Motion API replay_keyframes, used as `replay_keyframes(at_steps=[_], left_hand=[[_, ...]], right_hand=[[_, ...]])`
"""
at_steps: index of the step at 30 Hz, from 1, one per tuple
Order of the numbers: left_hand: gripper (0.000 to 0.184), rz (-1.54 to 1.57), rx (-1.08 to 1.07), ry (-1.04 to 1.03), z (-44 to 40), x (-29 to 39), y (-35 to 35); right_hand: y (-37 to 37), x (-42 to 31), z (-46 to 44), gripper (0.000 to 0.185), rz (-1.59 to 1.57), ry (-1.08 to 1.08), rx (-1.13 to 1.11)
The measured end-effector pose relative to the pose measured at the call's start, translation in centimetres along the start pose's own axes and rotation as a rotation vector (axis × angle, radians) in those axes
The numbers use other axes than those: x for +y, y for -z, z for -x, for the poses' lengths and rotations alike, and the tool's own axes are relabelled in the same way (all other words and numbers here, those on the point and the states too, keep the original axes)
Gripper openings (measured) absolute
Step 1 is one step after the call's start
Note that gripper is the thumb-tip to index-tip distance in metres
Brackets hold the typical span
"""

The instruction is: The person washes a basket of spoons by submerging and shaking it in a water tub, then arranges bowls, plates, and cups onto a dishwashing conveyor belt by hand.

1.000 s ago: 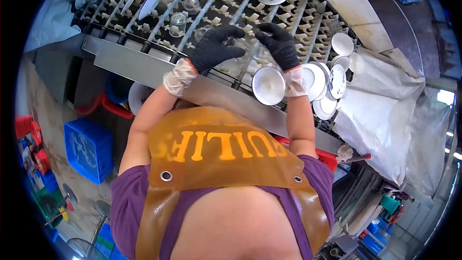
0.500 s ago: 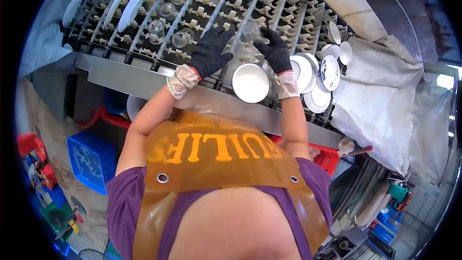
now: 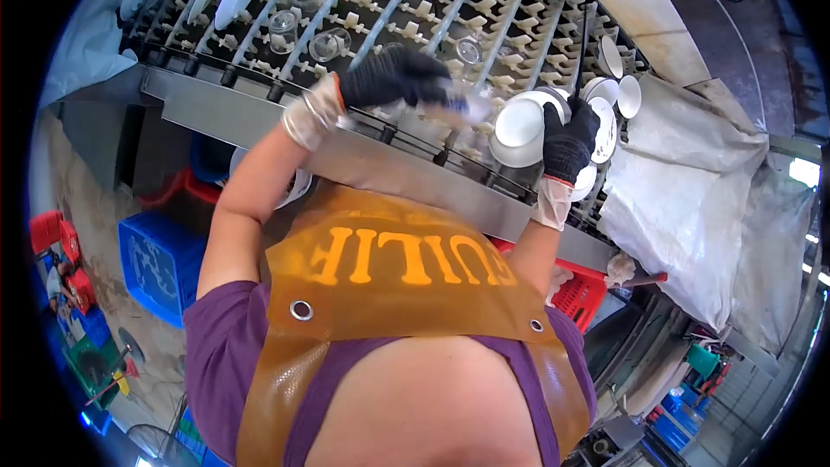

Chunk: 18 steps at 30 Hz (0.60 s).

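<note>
Hands part: the glass is let go, and the bowl sits by the plates

We see that both hands have moved off the glass; half a second ago they flanked it. It now sits untouched on the rack, just beyond the left hand. The right hand has shifted right, and the white bowl has moved the same way, from a spot of its own at the near edge to just beside the plates. We take this to mean that the glass is dealt with for now and that the hands are working separately, each on its own piece.

At the left grip we make out a blurred pale piece by the fingertips; the fingers are bent, but the blur leaves us unable to tell how firmly they hold it, or what it is. The right grip is curled closed around a thin dark stick that points to the far side. Its thumb side is next to the bowl; we cannot tell whether they touch.

The bowl is plain white, glossy and tilted, near the middle of the rack's near edge. The stick is straight, slim and nearly black. The glass is clear, so the dark rack shows through it.
</note>
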<state>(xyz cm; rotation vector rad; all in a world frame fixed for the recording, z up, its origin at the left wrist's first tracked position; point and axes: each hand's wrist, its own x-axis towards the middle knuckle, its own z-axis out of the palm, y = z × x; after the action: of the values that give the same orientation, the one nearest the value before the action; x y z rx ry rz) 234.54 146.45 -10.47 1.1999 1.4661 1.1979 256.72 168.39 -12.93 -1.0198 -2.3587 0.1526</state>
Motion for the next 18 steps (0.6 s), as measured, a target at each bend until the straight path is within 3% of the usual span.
replay_keyframes(at_steps=[1, 2, 4, 5, 7, 8, 9, 10, 12, 16, 18], left_hand=[[0.034, 0.047, 0.136, -0.177, -0.9, -0.9, 1.2], [0.039, 0.188, 0.178, 0.042, -2.0, -1.1, 3.4], [0.039, 0.310, 0.369, 0.001, -3.3, 0.4, 4.9], [0.037, 0.002, 0.398, -0.262, -4.7, -2.6, 6.8], [0.041, -0.113, 0.443, -0.114, -7.4, -6.4, 9.1], [0.046, 0.083, 0.453, 0.285, -8.7, -6.8, 9.5], [0.052, -0.684, 0.634, 0.223, -9.2, -7.0, 9.2], [0.056, -0.863, 0.772, 0.142, -8.8, -7.8, 8.2], [0.052, -1.038, 0.796, -0.215, -7.5, -5.2, 6.1], [0.045, -0.600, 0.645, -0.241, -5.4, -3.8, 2.6], [0.045, -0.431, 0.591, -0.073, -4.0, -3.2, 1.5]], right_hand=[[0.1, 0.3, 0.2, 0.044, 0.037, -0.047, -0.025], [-0.2, 1.1, 0.6, 0.044, 0.038, -0.049, -0.024], [-1.4, 2.7, 1.5, 0.048, -0.469, -0.211, -0.208], [-1.3, 2.3, 1.6, 0.051, -0.616, -0.171, -0.269], [-1.4, 1.6, 2.4, 0.051, -0.687, -0.220, -0.269], [-1.5, 1.4, 2.8, 0.048, -0.651, -0.204, -0.255], [-0.2, 0.3, 2.9, 0.043, -0.747, -0.253, -0.304], [1.2, -0.5, 2.8, 0.040, -0.749, -0.239, -0.324], [4.0, -1.5, 2.4, 0.036, -0.785, -0.171, -0.332], [9.5, -4.9, -0.2, 0.018, -0.117, 0.543, -0.422], [8.2, -4.9, -0.7, 0.004, -0.008, 0.805, -0.426]])
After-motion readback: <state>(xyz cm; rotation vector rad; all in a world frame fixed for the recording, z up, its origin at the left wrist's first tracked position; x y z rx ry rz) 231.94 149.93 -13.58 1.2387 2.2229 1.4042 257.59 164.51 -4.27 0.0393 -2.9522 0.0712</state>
